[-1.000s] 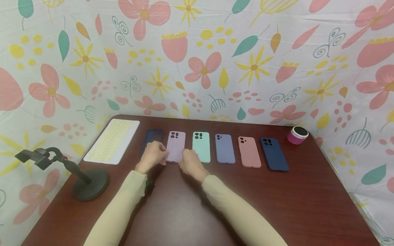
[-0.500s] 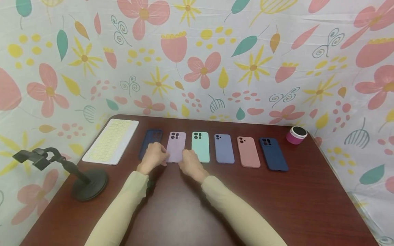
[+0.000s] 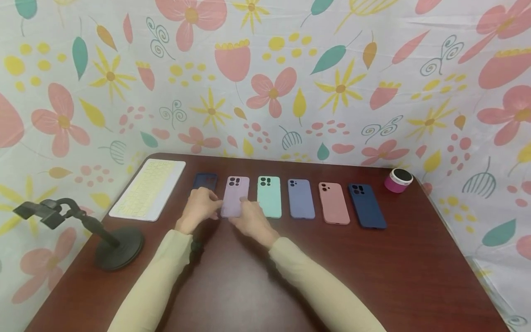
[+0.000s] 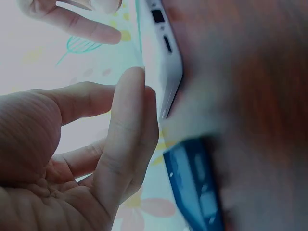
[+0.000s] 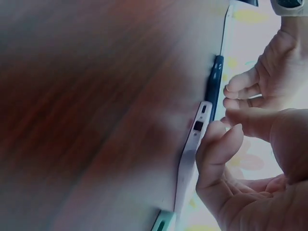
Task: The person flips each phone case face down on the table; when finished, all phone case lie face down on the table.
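A lilac phone case [image 3: 234,193] lies on the table between my hands. My left hand [image 3: 198,208] is at its lower left edge, over the lower part of a translucent dark blue case [image 3: 205,181]. My right hand [image 3: 254,220] reaches over the lower right corner, a fingertip on or just above the case. In the left wrist view, the left thumb and fingers come together beside the end of the lilac case [image 4: 166,62], not around it. In the right wrist view, the right hand [image 5: 240,178] has bent fingers and thumb beside the case's end [image 5: 192,139]; contact is unclear.
Rightward in the row lie a mint case [image 3: 269,198], a lavender-blue case [image 3: 301,199], a pink case [image 3: 334,204] and a navy case [image 3: 367,206]. A pink-white speaker [image 3: 398,180] stands far right. A keyboard [image 3: 147,190] and black stand [image 3: 118,249] are left.
My right hand has shifted slightly left, over the lilac case's lower right corner. The left hand has moved a little left. The lilac case looks nearly unmoved; the view has shifted slightly.
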### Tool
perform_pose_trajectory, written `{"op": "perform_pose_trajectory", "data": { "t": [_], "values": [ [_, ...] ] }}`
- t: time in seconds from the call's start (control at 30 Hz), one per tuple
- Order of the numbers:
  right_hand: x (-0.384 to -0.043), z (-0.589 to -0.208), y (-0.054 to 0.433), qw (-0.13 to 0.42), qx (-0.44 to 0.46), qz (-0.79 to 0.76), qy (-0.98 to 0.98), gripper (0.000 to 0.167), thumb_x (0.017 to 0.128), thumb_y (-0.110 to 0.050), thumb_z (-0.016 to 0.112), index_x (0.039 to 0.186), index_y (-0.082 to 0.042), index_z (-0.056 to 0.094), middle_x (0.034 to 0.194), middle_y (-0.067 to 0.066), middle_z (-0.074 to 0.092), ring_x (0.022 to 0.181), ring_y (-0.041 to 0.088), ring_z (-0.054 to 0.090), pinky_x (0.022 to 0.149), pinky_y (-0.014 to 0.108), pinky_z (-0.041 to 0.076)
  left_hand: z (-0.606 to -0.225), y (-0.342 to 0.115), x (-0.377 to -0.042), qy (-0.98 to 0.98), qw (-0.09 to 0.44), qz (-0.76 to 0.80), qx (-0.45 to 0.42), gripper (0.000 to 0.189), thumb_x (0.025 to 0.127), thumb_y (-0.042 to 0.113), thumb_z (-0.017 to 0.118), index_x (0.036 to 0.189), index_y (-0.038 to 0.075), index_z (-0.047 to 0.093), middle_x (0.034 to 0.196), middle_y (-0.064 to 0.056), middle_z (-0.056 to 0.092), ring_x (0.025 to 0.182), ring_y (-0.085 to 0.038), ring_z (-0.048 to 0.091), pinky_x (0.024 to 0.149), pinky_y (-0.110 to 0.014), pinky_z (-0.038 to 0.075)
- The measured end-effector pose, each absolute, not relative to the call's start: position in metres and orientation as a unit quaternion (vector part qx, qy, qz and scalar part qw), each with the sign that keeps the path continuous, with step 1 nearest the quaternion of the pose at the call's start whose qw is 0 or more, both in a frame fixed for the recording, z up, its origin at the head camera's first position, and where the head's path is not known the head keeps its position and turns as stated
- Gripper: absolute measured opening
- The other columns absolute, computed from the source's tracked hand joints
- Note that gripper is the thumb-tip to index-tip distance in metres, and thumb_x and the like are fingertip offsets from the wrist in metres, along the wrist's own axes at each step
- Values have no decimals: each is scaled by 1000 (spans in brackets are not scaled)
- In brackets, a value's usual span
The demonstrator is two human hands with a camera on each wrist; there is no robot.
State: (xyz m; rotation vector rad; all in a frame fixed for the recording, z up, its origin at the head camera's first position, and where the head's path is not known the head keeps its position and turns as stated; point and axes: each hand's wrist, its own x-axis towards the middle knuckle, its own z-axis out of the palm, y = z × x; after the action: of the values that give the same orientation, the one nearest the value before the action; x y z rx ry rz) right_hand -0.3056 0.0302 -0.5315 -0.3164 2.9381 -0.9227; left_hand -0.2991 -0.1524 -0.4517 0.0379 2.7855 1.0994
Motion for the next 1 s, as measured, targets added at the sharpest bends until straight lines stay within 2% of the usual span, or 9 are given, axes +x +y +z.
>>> {"op": "perform_pose_trajectory", "data": {
  "t": [0.17, 0.23, 0.37, 0.47, 0.53, 0.67, 0.8, 0.9, 1.0],
  "values": [
    [-294, -510, 13, 32, -100, -324, 940, 72, 93, -34, 86, 150, 2, 59, 133, 24, 76, 109, 29, 78, 96, 42, 66, -441, -169, -299, 935, 78, 346, 5, 40, 103, 21, 74, 130, -9, 72, 95, -18, 84, 65, -15, 81, 95, -49, 67],
    [-290, -501, 8, 31, -105, -334, 936, 70, 93, -33, 86, 148, 3, 60, 132, 24, 76, 107, 28, 78, 97, 41, 65, -439, -177, -301, 939, 76, 336, 3, 44, 104, 23, 74, 133, -9, 70, 93, -17, 84, 66, -16, 81, 96, -50, 66],
    [-288, -491, -2, 49, -110, -347, 930, 71, 95, -31, 84, 151, 4, 57, 105, 16, 82, 86, 19, 76, 93, 39, 64, -436, -194, -305, 945, 73, 320, 9, 47, 104, 22, 73, 137, -11, 66, 90, -18, 83, 67, -19, 82, 88, -47, 69],
    [-290, -486, -8, 66, -103, -360, 925, 74, 96, -27, 84, 154, 6, 53, 82, 6, 77, 73, 13, 71, 89, 36, 63, -437, -204, -307, 944, 76, 322, 12, 48, 104, 19, 73, 138, -14, 63, 94, -21, 83, 68, -21, 83, 85, -44, 69],
    [-291, -485, -11, 73, -96, -368, 922, 75, 97, -24, 83, 157, 5, 50, 76, 4, 75, 69, 13, 71, 84, 33, 62, -437, -209, -307, 942, 79, 326, 10, 49, 104, 18, 73, 139, -15, 63, 98, -24, 82, 68, -21, 82, 87, -44, 69],
    [-289, -475, -19, 86, -90, -373, 919, 78, 97, -22, 84, 159, 7, 47, 67, 1, 74, 61, 8, 69, 89, 30, 62, -440, -217, -307, 945, 82, 318, 4, 50, 104, 17, 72, 139, -17, 61, 95, -22, 82, 65, -19, 81, 91, -47, 68],
    [-287, -468, -28, 86, -109, -358, 923, 77, 97, -20, 84, 157, 11, 47, 66, 2, 75, 65, 10, 73, 99, 33, 63, -442, -220, -306, 946, 89, 310, -3, 49, 104, 15, 71, 139, -18, 60, 94, -23, 82, 64, -18, 80, 92, -47, 68],
    [-298, -481, -37, 76, -114, -342, 930, 69, 94, -22, 86, 148, 10, 57, 69, 1, 75, 73, 13, 75, 93, 32, 63, -444, -220, -306, 944, 98, 314, -7, 47, 105, 12, 70, 140, -17, 60, 105, -28, 81, 63, -18, 80, 87, -43, 69],
    [-312, -501, -46, 69, -119, -321, 937, 53, 93, -26, 88, 131, 5, 67, 82, 5, 76, 85, 18, 74, 87, 33, 62, -445, -220, -307, 943, 99, 318, -8, 46, 105, 10, 69, 141, -17, 59, 115, -32, 78, 62, -17, 80, 80, -37, 69]
  ]
}}
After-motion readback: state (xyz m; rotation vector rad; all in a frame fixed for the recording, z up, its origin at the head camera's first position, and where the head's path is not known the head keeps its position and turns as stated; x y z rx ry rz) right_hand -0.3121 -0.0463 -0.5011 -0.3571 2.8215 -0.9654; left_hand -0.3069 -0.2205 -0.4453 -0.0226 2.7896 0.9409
